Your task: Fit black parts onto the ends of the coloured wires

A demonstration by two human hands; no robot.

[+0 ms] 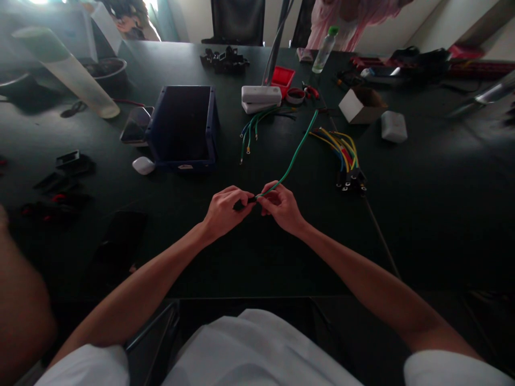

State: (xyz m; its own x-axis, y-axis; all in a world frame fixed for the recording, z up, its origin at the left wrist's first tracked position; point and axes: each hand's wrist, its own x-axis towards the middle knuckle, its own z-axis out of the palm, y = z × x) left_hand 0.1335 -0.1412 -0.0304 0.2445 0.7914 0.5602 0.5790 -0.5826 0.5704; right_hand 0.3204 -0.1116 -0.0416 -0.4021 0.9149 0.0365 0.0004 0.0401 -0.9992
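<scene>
My left hand (228,209) is closed on a small black part (240,204), mostly covered by the fingers. Against it, my right hand (282,206) pinches a green wire (296,154) near its end, and the two hands almost touch. The wire's free length curves up and away to the right over the dark table. Whether its end sits inside the black part cannot be made out. To the right lies a bundle of yellow, blue and red wires (341,147) ending in black connectors (351,182). Several loose green wires (250,131) with metal terminals lie beyond my hands.
A dark blue bin (183,128) stands to the left, with a white rounded object (143,165) beside it. Farther back are a white lamp base (261,96), a red tray (282,79), a bottle (325,51) and an open box (360,104). Another person's arm (22,300) is at far left.
</scene>
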